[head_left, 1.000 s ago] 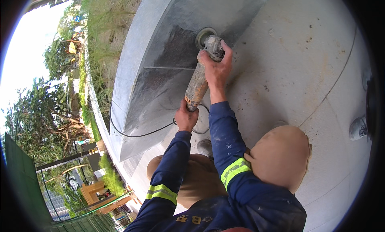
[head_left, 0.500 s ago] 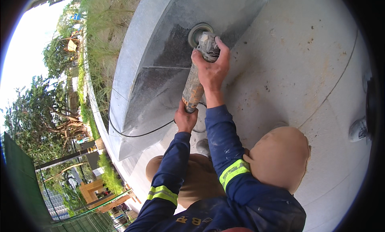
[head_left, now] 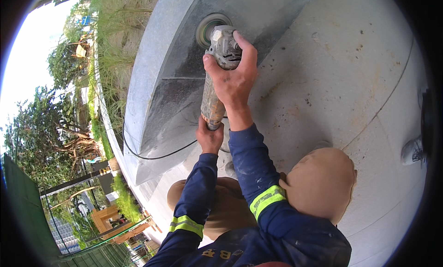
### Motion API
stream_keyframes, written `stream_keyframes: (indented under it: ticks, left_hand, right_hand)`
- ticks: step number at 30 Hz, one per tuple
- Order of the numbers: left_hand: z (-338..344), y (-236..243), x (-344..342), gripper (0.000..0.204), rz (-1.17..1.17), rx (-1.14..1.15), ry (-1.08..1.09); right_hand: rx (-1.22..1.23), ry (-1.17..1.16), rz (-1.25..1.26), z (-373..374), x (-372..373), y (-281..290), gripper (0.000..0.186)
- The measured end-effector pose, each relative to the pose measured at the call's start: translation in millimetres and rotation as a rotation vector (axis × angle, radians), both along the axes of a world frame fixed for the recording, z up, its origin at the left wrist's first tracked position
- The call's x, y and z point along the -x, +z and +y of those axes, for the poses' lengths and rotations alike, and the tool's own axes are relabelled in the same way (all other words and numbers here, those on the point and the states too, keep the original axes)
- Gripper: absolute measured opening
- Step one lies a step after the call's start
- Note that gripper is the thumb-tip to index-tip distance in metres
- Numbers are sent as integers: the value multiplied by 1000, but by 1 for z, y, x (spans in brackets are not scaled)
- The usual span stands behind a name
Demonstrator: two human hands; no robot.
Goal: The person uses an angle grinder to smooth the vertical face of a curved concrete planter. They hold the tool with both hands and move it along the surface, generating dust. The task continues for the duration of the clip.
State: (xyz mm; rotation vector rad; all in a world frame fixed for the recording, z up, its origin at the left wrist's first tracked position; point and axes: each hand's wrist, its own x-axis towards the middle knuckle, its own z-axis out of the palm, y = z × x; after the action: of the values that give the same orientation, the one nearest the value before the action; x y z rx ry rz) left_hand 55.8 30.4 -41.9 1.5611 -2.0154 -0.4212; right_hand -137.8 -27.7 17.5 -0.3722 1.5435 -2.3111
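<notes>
Both my hands are closed on a dusty, worn angle grinder (head_left: 213, 98). My right hand (head_left: 234, 80) wraps round its metal head, thumb on one side and fingers on the other. Lower down, my left hand (head_left: 209, 137) grips the rear end of the body. The round grinding disc (head_left: 210, 29) at the far end lies against the dark grey face of a curved stone wall (head_left: 177, 98); whether it spins I cannot tell. A black cord (head_left: 161, 157) runs from the tool's rear out to the left and loops up past the wall's edge.
Grass (head_left: 115, 50) grows behind the wall's pale top edge (head_left: 143, 73). To the right spreads a dusty pale floor (head_left: 332, 87) with dark specks and a curved joint line. My knees (head_left: 323, 179) are bent close below my arms. At the far right is a shoe (head_left: 412, 151).
The grinder and both hands have shifted left, with its disc also a little higher on the dark face. My grip on it is the same.
</notes>
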Motion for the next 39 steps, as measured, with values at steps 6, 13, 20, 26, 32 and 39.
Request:
stream_keyframes:
  ticks: [6,13,20,26,32,39]
  left_hand:
    - [0,-8,-9,40,-165,-22,16]
    - [3,-42,6,42,-495,-203,17]
    - [7,-40,1,47,-421,-166,83]
    - [4,-39,2,48,-517,-204,38]
    - [5,-46,-5,50,-412,-106,1]
    - [1,-54,-5,44,-248,-25,16]
  right_hand:
    - [-8,-21,-52,-5,-7,-28,69]
    - [-173,-12,-359,-1,13,-125,70]
    - [-172,40,-255,3,6,-102,71]
    - [-141,14,-397,1,8,-117,69]
    - [-182,12,-218,3,10,-98,68]
    - [-77,14,-76,-2,6,-70,70]
